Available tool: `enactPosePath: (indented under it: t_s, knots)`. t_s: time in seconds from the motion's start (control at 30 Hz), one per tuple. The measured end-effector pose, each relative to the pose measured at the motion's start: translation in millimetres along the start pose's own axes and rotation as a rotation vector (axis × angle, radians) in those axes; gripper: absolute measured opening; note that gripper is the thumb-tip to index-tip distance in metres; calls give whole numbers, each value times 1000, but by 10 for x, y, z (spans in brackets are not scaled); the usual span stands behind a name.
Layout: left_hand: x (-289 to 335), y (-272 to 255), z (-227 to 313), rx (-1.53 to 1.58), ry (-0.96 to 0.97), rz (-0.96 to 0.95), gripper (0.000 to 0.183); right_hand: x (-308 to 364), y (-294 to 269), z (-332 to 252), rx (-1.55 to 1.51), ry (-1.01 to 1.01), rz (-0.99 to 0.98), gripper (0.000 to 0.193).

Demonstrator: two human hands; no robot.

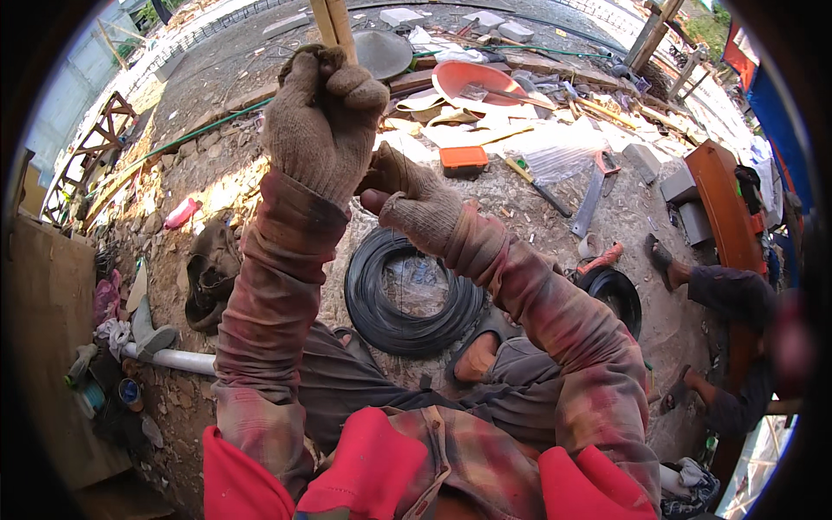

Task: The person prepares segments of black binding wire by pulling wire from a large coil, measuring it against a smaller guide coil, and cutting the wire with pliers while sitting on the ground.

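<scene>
My left hand (319, 130), in a tan knit glove, is raised and closed in a fist. Just beyond it are two upright wooden poles (334, 24); what the fist holds is hidden. Below and to its right, my right hand (423, 206), gloved too with a bare thumb tip showing, has its fingers curled around a thin dark wire. Under both hands a large coil of black wire (360, 290) lies on the ground between my feet.
An orange box (464, 159), a hammer-like tool (539, 186) and a handsaw (593, 198) lie ahead to the right. Farther off is an orange basin (477, 80). Another person's legs (728, 290) are at the right, near grey blocks (696, 223). A white pipe (178, 359) lies left.
</scene>
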State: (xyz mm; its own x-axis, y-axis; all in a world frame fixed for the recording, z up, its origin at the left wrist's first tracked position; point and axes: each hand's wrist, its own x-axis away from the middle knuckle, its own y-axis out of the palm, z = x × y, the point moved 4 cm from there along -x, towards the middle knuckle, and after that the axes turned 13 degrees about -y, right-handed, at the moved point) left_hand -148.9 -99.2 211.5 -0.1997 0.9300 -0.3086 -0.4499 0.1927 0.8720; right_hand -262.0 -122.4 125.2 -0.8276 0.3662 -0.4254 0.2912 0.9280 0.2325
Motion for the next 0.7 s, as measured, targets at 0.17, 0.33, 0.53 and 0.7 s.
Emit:
enactPosePath:
  t_s: [0.17,0.33,0.53,0.7]
  knots:
    - [69,-133,712,-310,216,140,18,124,-192,-174,44,332,-45,19]
    - [583,-1145,2082,-752,847,1130,12,484,-1242,-401,927,64,-178,12]
    - [1460,-2817,3159,-785,648,1505,17,1087,-1521,-498,849,420,-142,10]
    - [1851,-3542,3382,-735,636,1668,21,1232,-1685,-603,803,595,-113,14]
